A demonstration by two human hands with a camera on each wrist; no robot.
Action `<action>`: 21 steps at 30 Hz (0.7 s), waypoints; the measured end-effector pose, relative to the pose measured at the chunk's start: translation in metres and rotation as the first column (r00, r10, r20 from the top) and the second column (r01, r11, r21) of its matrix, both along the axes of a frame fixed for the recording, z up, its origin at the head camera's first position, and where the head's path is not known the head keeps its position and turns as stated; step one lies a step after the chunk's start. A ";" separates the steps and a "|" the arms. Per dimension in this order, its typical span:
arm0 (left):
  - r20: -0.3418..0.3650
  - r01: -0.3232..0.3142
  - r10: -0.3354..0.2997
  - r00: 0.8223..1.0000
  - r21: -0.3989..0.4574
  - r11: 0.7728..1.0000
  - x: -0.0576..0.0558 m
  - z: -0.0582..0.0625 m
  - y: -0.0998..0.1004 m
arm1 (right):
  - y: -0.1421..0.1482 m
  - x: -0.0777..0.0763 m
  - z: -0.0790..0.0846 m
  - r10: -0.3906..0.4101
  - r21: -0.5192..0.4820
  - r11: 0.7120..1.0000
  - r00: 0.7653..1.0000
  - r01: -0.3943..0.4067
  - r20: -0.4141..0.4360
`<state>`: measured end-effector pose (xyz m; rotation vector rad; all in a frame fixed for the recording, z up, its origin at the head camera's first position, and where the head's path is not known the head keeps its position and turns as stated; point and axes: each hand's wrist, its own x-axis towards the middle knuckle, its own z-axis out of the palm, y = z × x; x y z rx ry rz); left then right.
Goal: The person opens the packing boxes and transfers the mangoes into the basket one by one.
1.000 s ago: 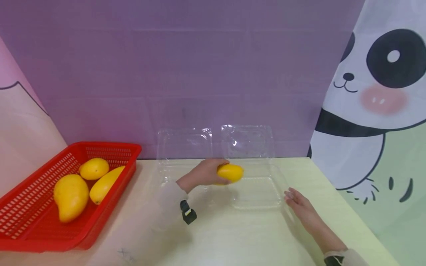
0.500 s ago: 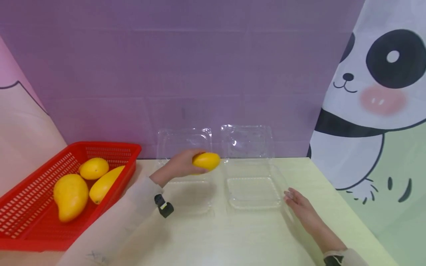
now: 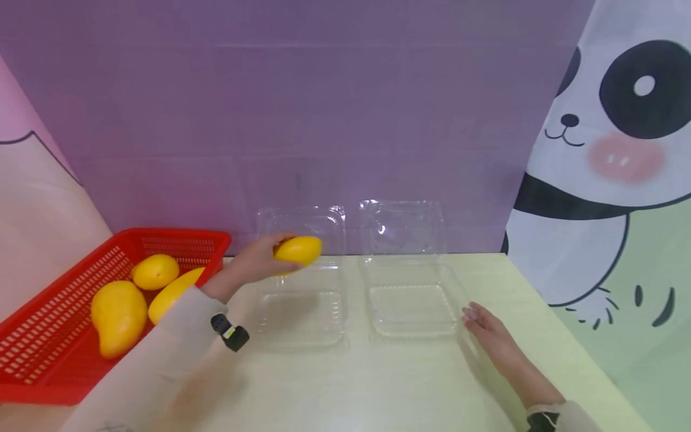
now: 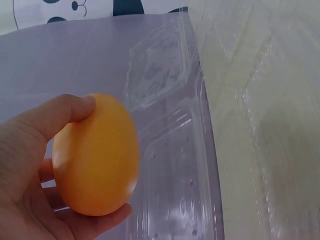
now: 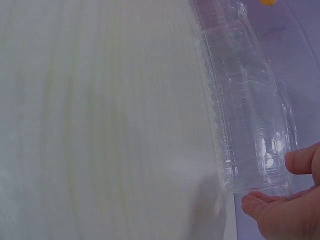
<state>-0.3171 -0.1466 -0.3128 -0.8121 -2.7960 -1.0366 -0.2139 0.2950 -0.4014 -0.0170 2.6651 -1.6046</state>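
A yellow mango is held in my left hand, raised above the left clear plastic clamshell box. In the left wrist view the thumb lies on top of the mango and the fingers curl beneath it. My right hand is at the right edge of the right clear clamshell box. The right wrist view has the thumb and fingers on either side of that box's edge, which they seem to pinch. Both boxes have their lids raised against the purple backdrop.
At the left stands a red plastic basket with more mangoes in it. My left forearm crosses its right side. Pale wood-look tabletop extends in front of the boxes. A panda-print cloth hangs at the right.
My left hand has moved left with the mango, from between the two boxes to over the left one, and slightly higher. The right hand has stayed at the right box's edge.
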 end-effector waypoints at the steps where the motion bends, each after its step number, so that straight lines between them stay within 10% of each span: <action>1: -0.008 -0.014 0.014 1.000 -0.003 1.000 0.000 0.001 -0.004 | 0.000 0.000 0.000 0.000 -0.006 1.000 1.000 0.000 0.004; 21: -0.051 -0.238 0.235 0.971 -0.074 0.968 0.010 0.005 -0.072 | 0.001 0.000 -0.001 0.003 -0.025 1.000 1.000 -0.003 0.003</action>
